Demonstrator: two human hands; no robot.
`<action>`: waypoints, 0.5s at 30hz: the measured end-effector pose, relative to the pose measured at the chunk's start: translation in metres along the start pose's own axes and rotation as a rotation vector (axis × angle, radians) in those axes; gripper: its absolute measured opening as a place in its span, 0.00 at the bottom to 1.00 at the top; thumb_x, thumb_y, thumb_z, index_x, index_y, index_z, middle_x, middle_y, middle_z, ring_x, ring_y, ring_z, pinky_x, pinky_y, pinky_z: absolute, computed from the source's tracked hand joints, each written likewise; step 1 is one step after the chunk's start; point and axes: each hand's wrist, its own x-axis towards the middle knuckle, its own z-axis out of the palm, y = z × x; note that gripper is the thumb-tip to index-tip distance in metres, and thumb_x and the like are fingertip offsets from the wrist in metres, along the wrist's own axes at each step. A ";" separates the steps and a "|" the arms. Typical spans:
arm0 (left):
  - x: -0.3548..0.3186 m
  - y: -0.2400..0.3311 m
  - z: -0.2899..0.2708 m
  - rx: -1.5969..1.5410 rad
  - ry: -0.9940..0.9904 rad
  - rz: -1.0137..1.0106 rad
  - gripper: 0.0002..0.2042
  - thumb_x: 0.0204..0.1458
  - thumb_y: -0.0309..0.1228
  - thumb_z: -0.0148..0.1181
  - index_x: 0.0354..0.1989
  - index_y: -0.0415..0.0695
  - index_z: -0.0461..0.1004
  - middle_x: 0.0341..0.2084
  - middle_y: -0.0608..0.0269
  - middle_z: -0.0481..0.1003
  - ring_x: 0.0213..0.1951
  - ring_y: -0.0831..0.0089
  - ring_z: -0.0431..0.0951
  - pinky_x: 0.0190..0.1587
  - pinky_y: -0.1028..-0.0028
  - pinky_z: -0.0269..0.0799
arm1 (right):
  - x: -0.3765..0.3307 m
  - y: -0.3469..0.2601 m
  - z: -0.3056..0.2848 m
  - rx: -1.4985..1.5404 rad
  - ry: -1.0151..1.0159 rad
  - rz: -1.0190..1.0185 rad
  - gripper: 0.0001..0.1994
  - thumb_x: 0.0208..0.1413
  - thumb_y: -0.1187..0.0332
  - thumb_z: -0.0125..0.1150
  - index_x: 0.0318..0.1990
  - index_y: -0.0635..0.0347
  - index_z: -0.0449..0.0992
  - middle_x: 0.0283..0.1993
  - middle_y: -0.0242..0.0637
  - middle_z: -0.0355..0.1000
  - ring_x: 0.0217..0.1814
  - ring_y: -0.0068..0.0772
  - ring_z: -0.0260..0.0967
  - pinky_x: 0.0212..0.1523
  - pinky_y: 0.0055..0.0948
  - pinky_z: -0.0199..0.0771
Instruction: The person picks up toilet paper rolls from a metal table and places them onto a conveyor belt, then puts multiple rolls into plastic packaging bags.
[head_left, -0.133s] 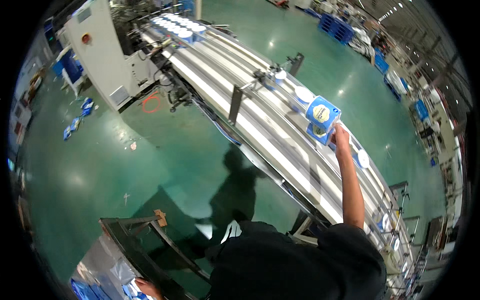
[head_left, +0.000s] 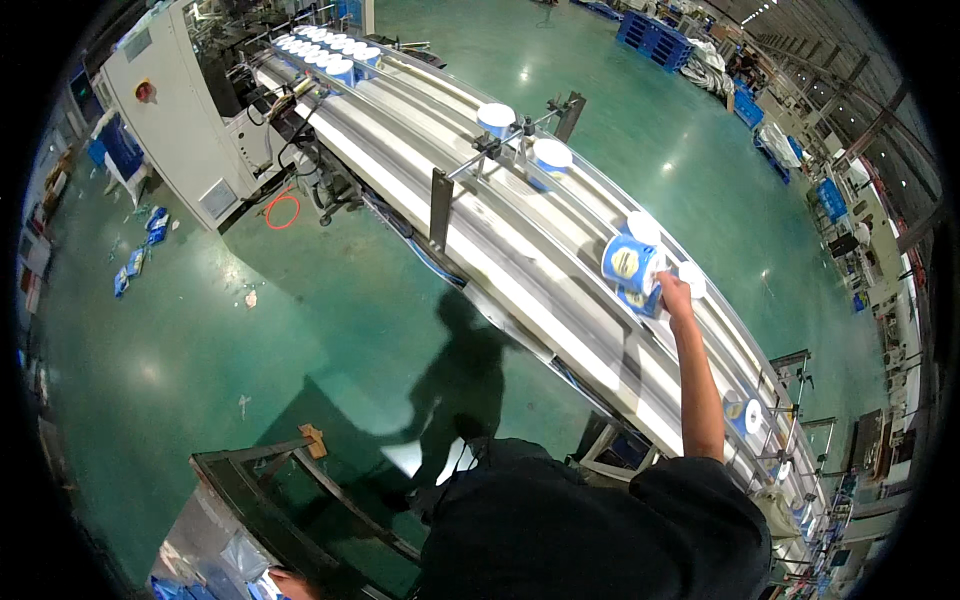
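My right hand (head_left: 675, 292) reaches over the conveyor, closed on a blue paper roll (head_left: 628, 262) with a pale label, which is tipped on its side. Another blue roll (head_left: 638, 300) shows just below it; whether my fingers hold that one too cannot be made out. White-topped rolls stand close by, one roll (head_left: 643, 228) behind the held one and another (head_left: 691, 279) beside my hand. At the lower left edge, my left hand (head_left: 292, 584) is partly cut off, touching blue-and-white plastic packaging (head_left: 262, 583); its fingers are mostly hidden.
The conveyor (head_left: 500, 265) runs from a pale machine cabinet (head_left: 170, 110) at far left to near right, carrying more rolls (head_left: 497, 120). A metal post (head_left: 441, 210) and guide rails stand over it. A dark metal frame (head_left: 270, 490) is at lower left. Blue pallets (head_left: 653, 42) lie far off.
Standing rolls have moved along the belt toward the near right. The roll in my right hand has come slightly lower and turned. The whole view has shifted a little.
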 end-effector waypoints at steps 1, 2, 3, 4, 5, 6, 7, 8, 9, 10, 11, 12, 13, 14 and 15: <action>-0.001 0.008 0.003 -0.015 -0.038 -0.016 0.17 0.66 0.37 0.52 0.38 0.34 0.78 0.37 0.47 0.81 0.31 0.54 0.79 0.33 0.58 0.73 | 0.017 0.022 -0.010 -0.078 0.051 -0.038 0.15 0.54 0.55 0.65 0.36 0.58 0.82 0.21 0.24 0.67 0.18 0.18 0.58 0.19 0.25 0.54; -0.003 0.012 0.003 -0.031 -0.063 -0.053 0.17 0.65 0.38 0.55 0.40 0.32 0.79 0.38 0.46 0.81 0.33 0.54 0.79 0.35 0.58 0.75 | 0.035 0.033 -0.011 -0.152 0.081 -0.088 0.15 0.54 0.55 0.65 0.36 0.58 0.82 0.21 0.24 0.67 0.17 0.18 0.58 0.18 0.25 0.53; -0.009 0.003 -0.003 -0.097 0.006 0.025 0.20 0.69 0.40 0.48 0.40 0.32 0.76 0.37 0.41 0.78 0.35 0.45 0.76 0.39 0.55 0.71 | 0.045 0.027 0.007 -0.131 0.033 -0.136 0.16 0.53 0.55 0.66 0.35 0.60 0.83 0.23 0.28 0.71 0.21 0.23 0.63 0.22 0.30 0.59; -0.009 -0.007 -0.009 -0.153 0.082 0.093 0.23 0.72 0.42 0.40 0.39 0.32 0.73 0.36 0.36 0.75 0.38 0.37 0.73 0.42 0.51 0.67 | 0.053 0.018 0.027 -0.112 -0.028 -0.190 0.17 0.52 0.55 0.66 0.35 0.62 0.84 0.24 0.32 0.74 0.24 0.28 0.67 0.26 0.34 0.66; -0.006 -0.020 -0.014 -0.228 -0.015 0.063 0.23 0.72 0.41 0.40 0.40 0.31 0.73 0.36 0.35 0.76 0.38 0.40 0.75 0.43 0.52 0.68 | 0.068 0.011 0.031 -0.226 -0.180 -0.062 0.17 0.54 0.54 0.65 0.31 0.63 0.82 0.23 0.33 0.73 0.20 0.28 0.65 0.23 0.36 0.64; -0.011 -0.023 -0.013 -0.214 -0.054 0.057 0.22 0.72 0.40 0.41 0.42 0.30 0.73 0.39 0.37 0.77 0.41 0.44 0.76 0.45 0.55 0.71 | 0.080 0.005 0.039 -0.214 -0.313 -0.122 0.19 0.56 0.52 0.64 0.25 0.61 0.78 0.20 0.33 0.70 0.18 0.28 0.63 0.20 0.36 0.59; -0.002 -0.047 -0.009 -0.121 0.068 0.271 0.18 0.71 0.38 0.46 0.45 0.33 0.74 0.43 0.39 0.78 0.44 0.48 0.78 0.47 0.57 0.74 | 0.090 -0.001 0.054 -0.246 -0.467 -0.118 0.20 0.61 0.54 0.61 0.22 0.58 0.75 0.18 0.31 0.68 0.16 0.27 0.61 0.17 0.35 0.56; -0.018 -0.056 0.011 -0.105 0.127 0.113 0.18 0.71 0.38 0.46 0.45 0.33 0.74 0.43 0.39 0.78 0.44 0.48 0.78 0.47 0.57 0.74 | 0.103 -0.014 0.062 -0.810 -0.408 -0.245 0.19 0.63 0.59 0.58 0.19 0.56 0.74 0.16 0.31 0.67 0.16 0.28 0.62 0.17 0.34 0.59; -0.038 0.006 0.135 -0.058 -0.137 0.017 0.10 0.65 0.31 0.52 0.48 0.38 0.74 0.40 0.45 0.76 0.43 0.50 0.78 0.43 0.55 0.74 | 0.167 -0.087 -0.059 -1.096 -0.300 -0.331 0.25 0.64 0.46 0.59 0.30 0.62 0.80 0.24 0.38 0.75 0.22 0.32 0.70 0.22 0.40 0.67; -0.012 -0.002 0.065 0.208 -0.109 0.091 0.12 0.63 0.31 0.53 0.48 0.37 0.74 0.37 0.46 0.75 0.40 0.49 0.77 0.43 0.54 0.74 | 0.148 -0.054 0.029 -1.198 -0.256 -0.407 0.23 0.64 0.47 0.60 0.33 0.62 0.80 0.26 0.39 0.75 0.24 0.34 0.71 0.24 0.41 0.68; -0.003 -0.003 0.038 0.162 0.151 0.294 0.12 0.61 0.34 0.54 0.45 0.36 0.75 0.35 0.44 0.74 0.39 0.47 0.76 0.43 0.53 0.73 | 0.129 -0.060 0.088 -1.241 -0.193 -0.527 0.22 0.64 0.48 0.61 0.36 0.61 0.80 0.29 0.41 0.76 0.27 0.35 0.72 0.27 0.41 0.70; 0.004 0.023 0.018 -0.001 0.125 0.102 0.13 0.61 0.35 0.53 0.41 0.36 0.75 0.35 0.41 0.74 0.40 0.46 0.76 0.45 0.51 0.72 | 0.103 -0.071 0.125 -1.270 -0.053 -0.656 0.21 0.64 0.49 0.61 0.38 0.61 0.80 0.31 0.42 0.77 0.30 0.37 0.73 0.30 0.42 0.71; 0.005 0.059 -0.015 -0.108 0.012 -0.004 0.16 0.64 0.38 0.51 0.39 0.36 0.76 0.35 0.41 0.75 0.39 0.46 0.76 0.43 0.50 0.72 | 0.050 -0.104 0.154 -1.242 0.096 -0.820 0.20 0.63 0.50 0.62 0.41 0.61 0.80 0.34 0.44 0.77 0.32 0.39 0.74 0.32 0.42 0.72; -0.002 0.037 -0.004 -0.017 0.111 0.066 0.17 0.66 0.40 0.48 0.39 0.37 0.76 0.35 0.41 0.76 0.38 0.45 0.78 0.42 0.50 0.74 | -0.005 -0.159 0.197 -1.133 0.179 -1.053 0.19 0.63 0.51 0.63 0.44 0.60 0.81 0.36 0.45 0.78 0.35 0.41 0.75 0.35 0.43 0.74; -0.011 0.053 -0.004 -0.099 0.116 0.005 0.18 0.65 0.40 0.47 0.39 0.37 0.76 0.36 0.40 0.78 0.39 0.44 0.79 0.42 0.50 0.76 | -0.062 -0.198 0.214 -1.016 0.221 -1.250 0.19 0.63 0.52 0.63 0.47 0.60 0.81 0.39 0.46 0.79 0.38 0.43 0.76 0.38 0.43 0.75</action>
